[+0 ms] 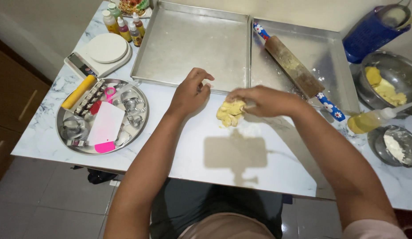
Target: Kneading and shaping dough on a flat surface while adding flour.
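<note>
Where the white marble-patterned table (241,163) lies nearest, lumpy yellow dough (230,113) at its middle, pinched under the curled fingers of the right hand (261,100). Just left, touching nothing, left hand (189,92) loosely half-closed near the dough. Farther back, two flat metal baking trays (192,42), wooden rolling pin (292,66) with floral handles.

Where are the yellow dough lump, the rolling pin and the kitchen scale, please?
yellow dough lump (229,113): head view, its left half.
rolling pin (292,66): head view, wooden barrel.
kitchen scale (107,48): head view, round white platform.
</note>
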